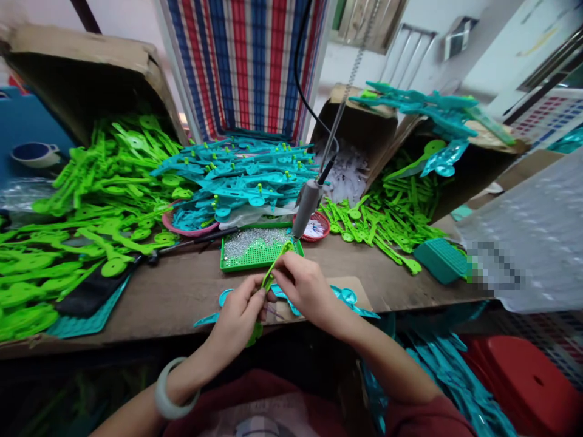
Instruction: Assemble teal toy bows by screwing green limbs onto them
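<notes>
My left hand (237,317) and my right hand (304,286) are both closed on one green plastic piece (273,270), held tilted over the table's front edge. A teal plastic piece (346,297) lies flat under my hands. Just beyond them sits a green tray (237,262) holding a heap of small silver screws (250,238). A grey powered screwdriver (306,209) hangs on a cable above the tray's right end.
Heaps of green pieces (91,194) cover the left, teal pieces (237,176) the middle. Cardboard boxes (82,67) stand at the back. A small red dish (316,227), a teal block (439,260) and more green pieces (392,212) lie right. A red stool (523,376) stands below.
</notes>
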`<action>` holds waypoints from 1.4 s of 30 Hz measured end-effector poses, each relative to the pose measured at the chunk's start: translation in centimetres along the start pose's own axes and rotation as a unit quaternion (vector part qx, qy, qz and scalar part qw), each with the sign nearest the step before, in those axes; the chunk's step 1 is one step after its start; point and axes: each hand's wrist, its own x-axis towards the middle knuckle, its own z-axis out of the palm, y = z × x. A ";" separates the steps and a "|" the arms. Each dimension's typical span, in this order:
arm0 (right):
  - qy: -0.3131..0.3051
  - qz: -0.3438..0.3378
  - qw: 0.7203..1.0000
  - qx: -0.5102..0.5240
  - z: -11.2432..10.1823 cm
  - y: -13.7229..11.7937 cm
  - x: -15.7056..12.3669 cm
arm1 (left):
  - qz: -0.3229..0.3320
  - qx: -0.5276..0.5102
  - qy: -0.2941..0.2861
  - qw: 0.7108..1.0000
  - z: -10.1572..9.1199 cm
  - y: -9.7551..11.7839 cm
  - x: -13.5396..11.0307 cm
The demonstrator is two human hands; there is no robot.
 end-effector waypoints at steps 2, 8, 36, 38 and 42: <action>0.052 0.055 0.993 0.088 0.9 -0.3 -0.7 | 0.015 0.019 0.031 0.999 0.7 -0.2 -0.1; 0.134 0.224 0.900 0.350 3.5 -0.5 -1.9 | 0.127 0.117 0.147 0.974 2.2 -1.6 -0.3; 0.162 0.030 0.975 0.148 5.9 2.5 -4.0 | 0.144 0.182 0.008 0.973 0.4 -3.4 -2.1; 0.147 0.096 0.961 0.213 6.0 2.6 -4.0 | 0.123 0.152 -0.005 0.981 0.4 -3.3 -2.1; 0.122 0.178 0.918 0.332 6.6 2.7 -3.8 | 0.080 0.111 0.022 0.990 0.9 -3.5 -2.2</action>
